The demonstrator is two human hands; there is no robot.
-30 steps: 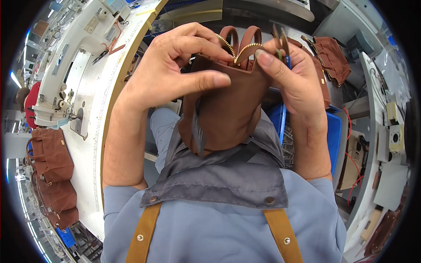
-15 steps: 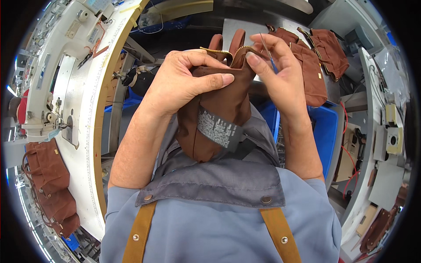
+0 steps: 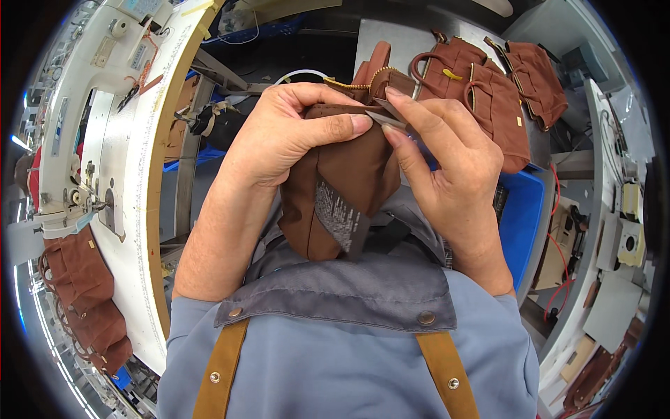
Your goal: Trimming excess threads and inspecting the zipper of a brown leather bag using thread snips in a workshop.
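Observation:
Over my lap hangs a brown bag [image 3: 342, 157], its lining outward and a dark printed label [image 3: 336, 216] dangling from a seam. My left hand [image 3: 283, 133] pinches the bag's top edge between thumb and fingers. Closed around a small pair of thread snips [image 3: 386, 120], my right hand [image 3: 450, 140] has the blades at that same edge, close to my left thumb. The blades look parted. Behind the edge run a brass zipper [image 3: 379, 72] and a brown handle [image 3: 377, 57]. The snips' grips are mostly hidden in my right hand.
At left stands a white sewing machine [image 3: 59, 167] on a white table [image 3: 136, 244]. More brown bags [image 3: 499, 115] lie on a metal table [image 3: 377, 31] at the far right. A blue bin [image 3: 523, 227] sits beside my right arm; other brown bags [image 3: 80, 279] lie at far left.
My right hand has turned and brought the snips' blades down to the bag's edge; before, they pointed upward above it. The label has swung left. My left hand keeps its pinch.

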